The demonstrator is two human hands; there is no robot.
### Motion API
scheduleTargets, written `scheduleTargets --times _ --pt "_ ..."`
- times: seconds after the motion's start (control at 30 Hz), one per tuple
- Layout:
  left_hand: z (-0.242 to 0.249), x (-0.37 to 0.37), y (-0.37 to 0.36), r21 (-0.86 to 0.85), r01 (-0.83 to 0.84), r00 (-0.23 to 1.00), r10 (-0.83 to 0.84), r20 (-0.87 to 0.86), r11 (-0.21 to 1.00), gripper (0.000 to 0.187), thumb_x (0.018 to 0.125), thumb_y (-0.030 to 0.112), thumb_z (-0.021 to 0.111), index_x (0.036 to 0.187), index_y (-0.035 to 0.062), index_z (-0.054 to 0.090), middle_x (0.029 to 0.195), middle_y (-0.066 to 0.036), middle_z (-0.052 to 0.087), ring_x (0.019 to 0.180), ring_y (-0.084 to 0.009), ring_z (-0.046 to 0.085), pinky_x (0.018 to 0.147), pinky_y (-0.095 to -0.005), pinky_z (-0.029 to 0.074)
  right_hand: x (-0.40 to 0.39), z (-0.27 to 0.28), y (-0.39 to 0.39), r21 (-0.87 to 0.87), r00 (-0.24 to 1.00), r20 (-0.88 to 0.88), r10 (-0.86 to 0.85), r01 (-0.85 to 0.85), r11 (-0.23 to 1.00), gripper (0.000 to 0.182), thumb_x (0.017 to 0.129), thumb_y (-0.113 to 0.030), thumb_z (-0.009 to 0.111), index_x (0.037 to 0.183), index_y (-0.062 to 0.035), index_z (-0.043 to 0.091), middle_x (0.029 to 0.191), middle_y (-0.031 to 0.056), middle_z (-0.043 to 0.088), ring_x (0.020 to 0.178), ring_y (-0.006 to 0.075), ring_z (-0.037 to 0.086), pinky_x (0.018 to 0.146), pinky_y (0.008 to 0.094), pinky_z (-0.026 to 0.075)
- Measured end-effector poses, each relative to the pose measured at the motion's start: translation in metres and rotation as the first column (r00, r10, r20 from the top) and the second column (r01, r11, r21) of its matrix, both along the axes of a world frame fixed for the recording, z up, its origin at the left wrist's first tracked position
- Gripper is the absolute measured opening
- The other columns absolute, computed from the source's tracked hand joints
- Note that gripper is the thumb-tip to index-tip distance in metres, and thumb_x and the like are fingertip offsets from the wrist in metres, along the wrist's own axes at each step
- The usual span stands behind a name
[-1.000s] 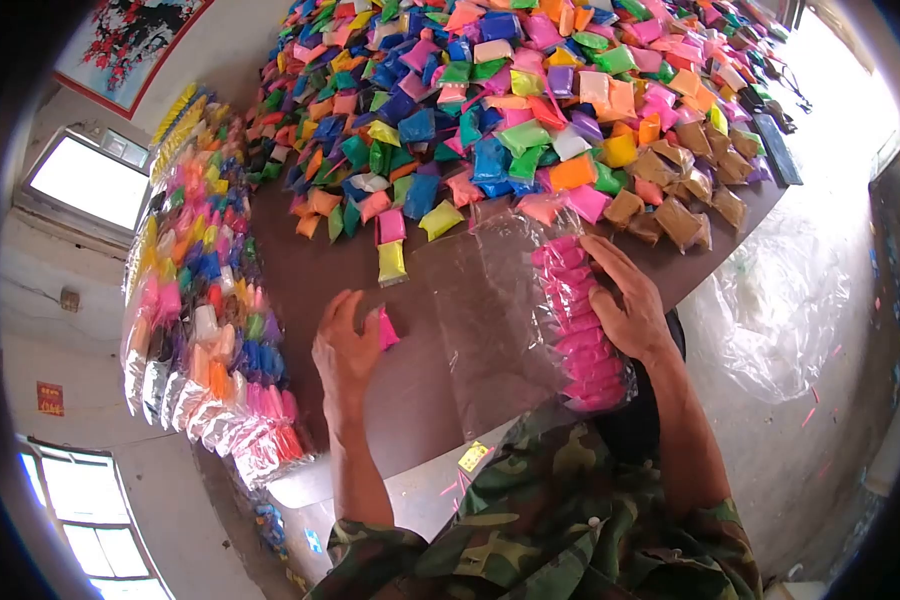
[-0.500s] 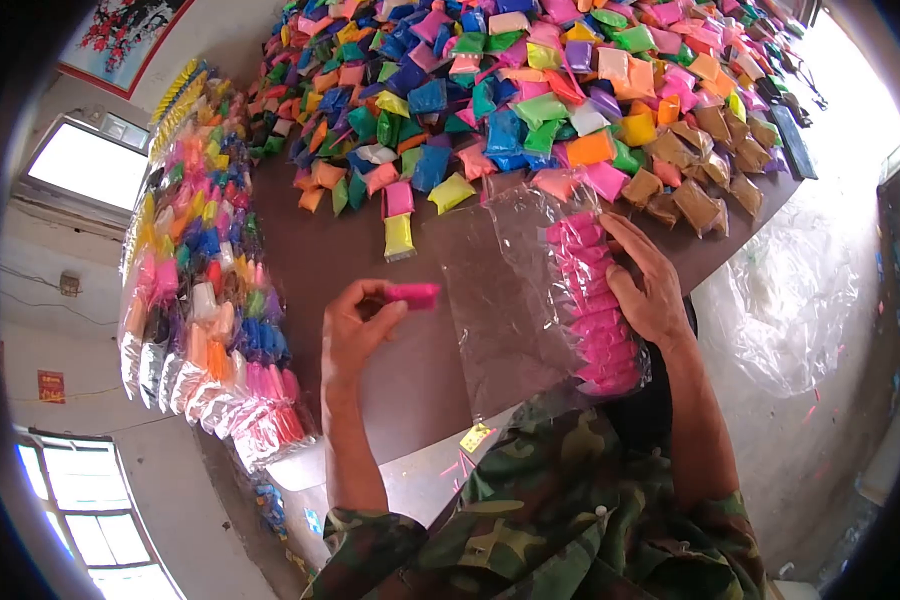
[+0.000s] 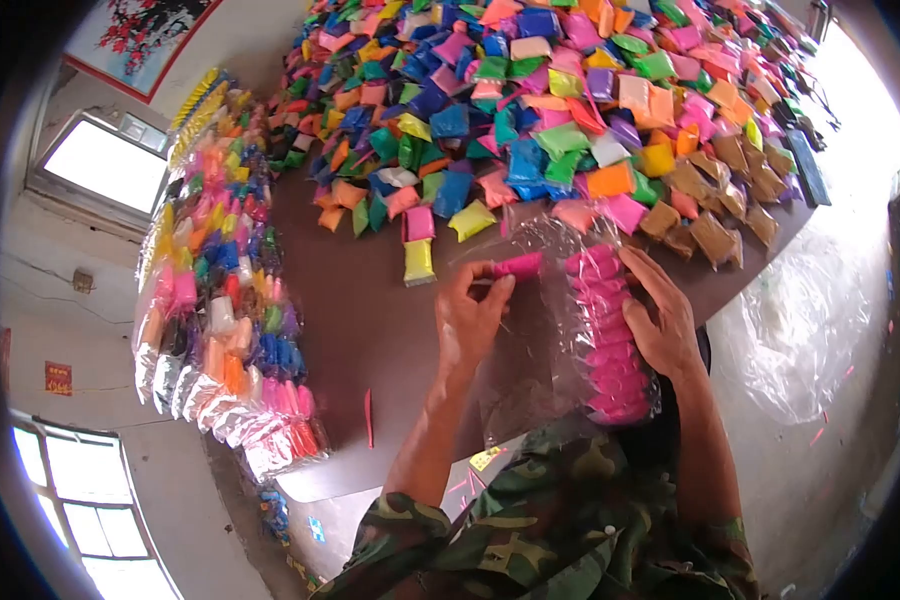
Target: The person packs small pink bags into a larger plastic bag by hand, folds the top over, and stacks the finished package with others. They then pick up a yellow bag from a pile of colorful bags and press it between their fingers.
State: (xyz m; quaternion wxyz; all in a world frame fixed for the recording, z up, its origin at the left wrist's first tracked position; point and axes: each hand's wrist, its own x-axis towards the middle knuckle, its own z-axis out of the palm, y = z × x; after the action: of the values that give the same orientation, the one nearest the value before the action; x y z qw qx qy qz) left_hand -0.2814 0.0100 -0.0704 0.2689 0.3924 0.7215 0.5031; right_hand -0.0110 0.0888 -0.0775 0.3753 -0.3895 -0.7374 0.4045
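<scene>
While the left hand [image 3: 473, 318] pinched a small pink packet [image 3: 517, 265] between thumb and fingertips near the middle of the frame, that packet sat at the open mouth of a clear plastic bag [image 3: 535, 350] lying on the brown table [image 3: 360, 330]. The right hand [image 3: 662, 325], just right of centre, lay flat with fingers spread, pressing on a column of pink packets [image 3: 610, 345] already stacked inside the bag along its right side; it clasped nothing but held the stack and the film down. The bag's lower end reached the table edge, close to the person's camouflage sleeve at the bottom of the frame. Across the upper half of the frame spread a heap of loose coloured packets [image 3: 570, 110], with a yellow packet [image 3: 418, 261] lying nearest the left hand. Filled bags of sorted packets [image 3: 220, 320] stood in a row down the left side of the frame.
</scene>
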Motion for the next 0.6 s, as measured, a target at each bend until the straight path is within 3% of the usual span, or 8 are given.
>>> scheduleTargets --times 0.07,0.2,0.3,0.4,0.5,0.6 --pt "0.0 -0.005 -0.012 -0.003 -0.038 0.999 0.038 -0.004 0.999 0.028 0.095 0.016 0.083 0.112 -0.002 0.071 0.087 -0.007 0.073 0.07 -0.0098 0.069 0.059 -0.0261 0.057 0.001 -0.001 0.001 0.003 1.0 0.005 0.004 -0.004 1.0 0.061 0.09 -0.003 0.06 0.151 -0.0062 0.061 0.155 0.0214 0.059 0.145 0.0369 0.056 0.12 0.0402 0.043" --pt "0.011 -0.017 -0.036 -0.144 -0.041 0.988 0.061 0.143 0.989 0.027 0.096 0.019 0.082 0.109 -0.0012 0.071 0.082 -0.003 0.07 0.064 -0.0074 0.066 0.054 -0.0247 0.052 0.0 0.0 0.002 -0.037 1.0 -0.013 0.009 -0.01 0.999 0.06 0.09 -0.002 0.059 0.15 -0.0033 0.061 0.154 0.0226 0.059 0.145 0.0371 0.057 0.12 0.04 0.043" --pt "0.012 -0.008 -0.031 -0.237 0.065 0.975 -0.011 0.223 0.969 0.028 0.095 0.022 0.084 0.107 -0.0006 0.071 0.083 -0.003 0.07 0.062 -0.0082 0.065 0.053 -0.0247 0.052 -0.002 0.0 0.0 -0.064 0.999 -0.049 0.0 -0.003 0.998 0.059 0.09 -0.002 0.06 0.149 -0.0014 0.061 0.152 0.0235 0.06 0.144 0.0372 0.058 0.12 0.0401 0.043" --pt "0.007 -0.002 -0.016 -0.204 0.111 0.954 -0.047 0.295 0.973 0.023 0.098 0.019 0.081 0.106 0.0008 0.069 0.085 -0.003 0.07 0.066 -0.0079 0.066 0.054 -0.0236 0.052 -0.001 0.001 0.001 -0.07 0.999 -0.051 -0.003 -0.001 0.998 0.058 0.089 -0.001 0.061 0.147 -0.0001 0.062 0.151 0.0243 0.061 0.143 0.0371 0.059 0.119 0.0399 0.045" --pt "-0.008 -0.005 -0.001 -0.066 0.048 0.922 -0.019 0.386 0.997 0.023 0.1 0.017 0.079 0.111 0.0 0.068 0.09 -0.005 0.072 0.074 -0.0101 0.07 0.06 -0.0235 0.054 0.001 -0.001 0.002 0.03 1.0 -0.03 0.005 -0.004 1.0 0.057 0.089 -0.001 0.061 0.146 0.0006 0.063 0.15 0.0241 0.062 0.143 0.0372 0.059 0.118 0.0396 0.046" --pt "-0.006 -0.001 0.005 -0.027 0.117 0.9 -0.094 0.426 0.993 0.023 0.101 0.014 0.077 0.115 0.0 0.066 0.098 -0.006 0.073 0.082 -0.0133 0.073 0.067 -0.0247 0.057 0.001 -0.001 0.002 0.032 0.999 -0.04 0.005 -0.004 0.999 0.057 0.089 -0.003 0.062 0.146 -0.0006 0.064 0.15 0.0239 0.062 0.141 0.0367 0.06 0.117 0.0395 0.046"
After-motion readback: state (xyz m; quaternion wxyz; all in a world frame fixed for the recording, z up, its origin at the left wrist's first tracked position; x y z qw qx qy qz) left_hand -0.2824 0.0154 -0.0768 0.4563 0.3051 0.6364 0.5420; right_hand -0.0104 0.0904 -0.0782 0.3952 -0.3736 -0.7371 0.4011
